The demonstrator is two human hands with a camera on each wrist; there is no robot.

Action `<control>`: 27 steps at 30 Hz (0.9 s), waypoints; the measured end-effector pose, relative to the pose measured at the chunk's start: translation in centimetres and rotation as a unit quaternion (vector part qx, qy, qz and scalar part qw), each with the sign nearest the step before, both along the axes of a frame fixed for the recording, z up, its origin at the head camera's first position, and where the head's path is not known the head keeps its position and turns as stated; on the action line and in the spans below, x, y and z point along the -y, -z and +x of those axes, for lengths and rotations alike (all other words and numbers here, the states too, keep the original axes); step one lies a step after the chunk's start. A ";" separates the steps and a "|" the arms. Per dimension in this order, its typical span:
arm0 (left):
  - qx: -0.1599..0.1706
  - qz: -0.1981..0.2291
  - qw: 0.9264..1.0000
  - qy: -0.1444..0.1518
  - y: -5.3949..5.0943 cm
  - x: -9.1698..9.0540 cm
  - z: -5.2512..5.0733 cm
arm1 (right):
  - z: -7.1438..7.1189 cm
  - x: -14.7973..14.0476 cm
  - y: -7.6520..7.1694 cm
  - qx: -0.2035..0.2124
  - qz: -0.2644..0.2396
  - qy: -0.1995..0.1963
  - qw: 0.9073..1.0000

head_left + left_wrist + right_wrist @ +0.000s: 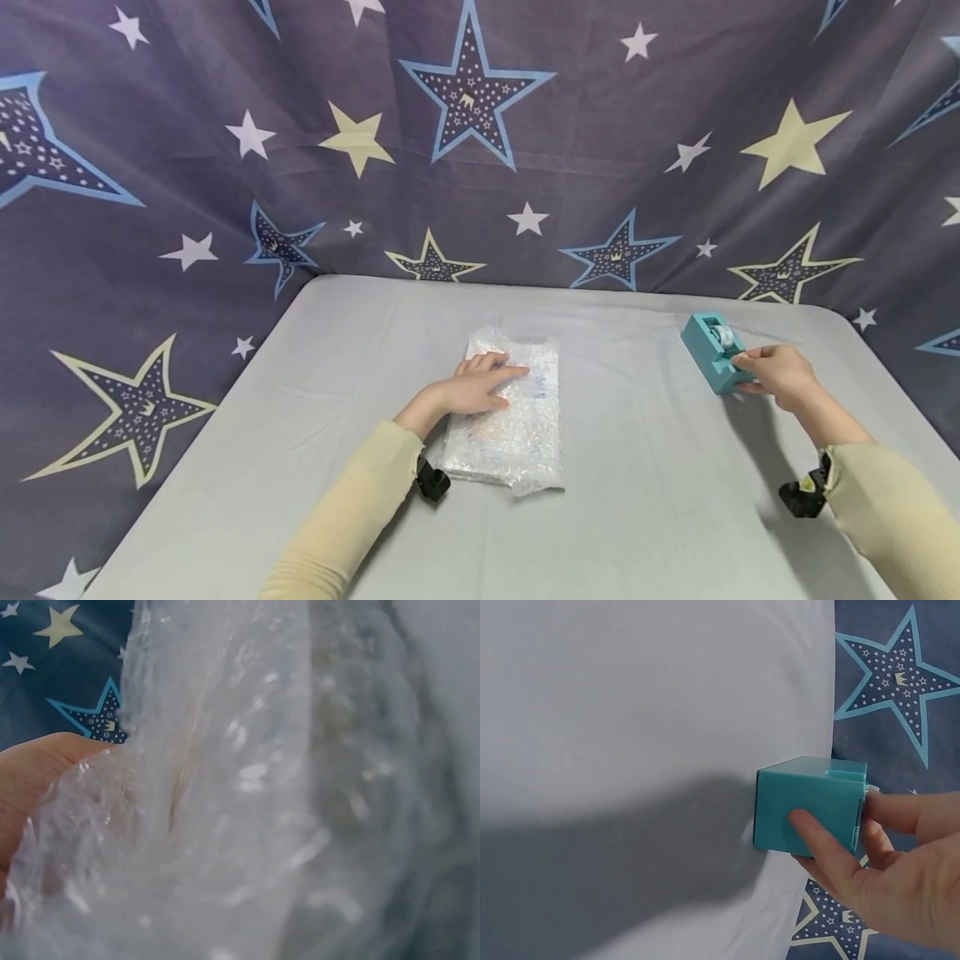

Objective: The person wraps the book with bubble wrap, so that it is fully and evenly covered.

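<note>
A flat package in clear bubble wrap [532,437] lies on the grey-covered table, left of centre. My left hand [476,388] rests on top of it with fingers spread and fairly straight. Close up in the left wrist view, the crinkled wrap [247,780] covers most of the picture, and part of the hand shows at the left edge. To the right, a teal tape dispenser [707,354] carries a roll of clear tape [722,335]. My right hand [783,375] holds its near end. In the right wrist view, one finger lies against the dispenser's [780,802] flat end face.
A grey cloth [637,467] covers the table. Dark fabric with stars [525,150] hangs behind and along the sides, close to the table's edges. Black wrist cameras [432,481] are strapped over the cream sleeves [341,508].
</note>
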State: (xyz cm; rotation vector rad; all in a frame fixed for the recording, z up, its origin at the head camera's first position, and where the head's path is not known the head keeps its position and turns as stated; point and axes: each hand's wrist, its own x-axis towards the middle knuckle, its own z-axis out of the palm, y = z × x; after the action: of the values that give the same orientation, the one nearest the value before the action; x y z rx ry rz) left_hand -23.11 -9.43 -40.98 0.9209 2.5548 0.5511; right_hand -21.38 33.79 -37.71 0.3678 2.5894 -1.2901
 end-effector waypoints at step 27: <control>-0.008 0.017 1.000 -0.003 0.5 0.1 0.0 | -0.3 -0.1 -0.7 0.050 -0.136 0.065 0.987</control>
State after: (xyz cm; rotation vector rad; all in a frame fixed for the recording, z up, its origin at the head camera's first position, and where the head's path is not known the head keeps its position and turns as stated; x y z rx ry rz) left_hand -23.12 -9.54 -41.43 0.9322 2.5714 0.5932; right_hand -21.65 33.86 -37.00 0.5421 2.2987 -1.6001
